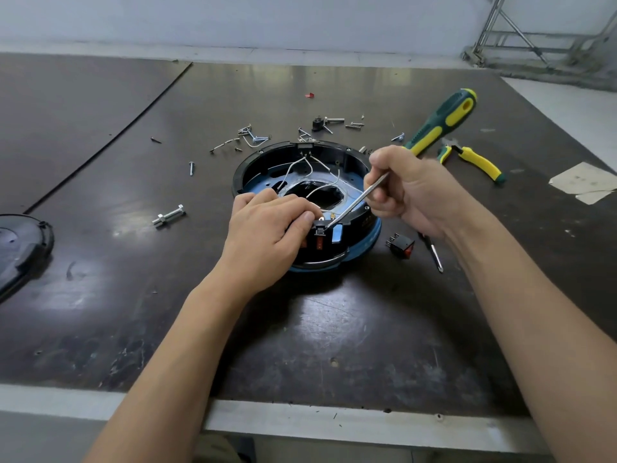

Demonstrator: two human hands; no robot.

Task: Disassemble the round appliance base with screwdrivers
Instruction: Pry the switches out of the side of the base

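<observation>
The round appliance base (267,158), black inside with a blue outer wall, lies open on the dark table, white wires crossing its middle. My left hand (267,232) grips the near rim, thumb pressed on a small black switch block (320,228) with a red rocker. My right hand (410,192) holds a thin metal screwdriver shaft (359,200); its tip touches the switch block. A green-and-yellow screwdriver (440,121) lies behind my right hand.
Loose screws (253,137) and small parts are scattered behind the base. A bolt (169,216) lies left. Yellow-handled pliers (474,160), a removed red rocker switch (400,245) and a small screwdriver (434,253) lie right. A black cover (20,248) sits at the left edge.
</observation>
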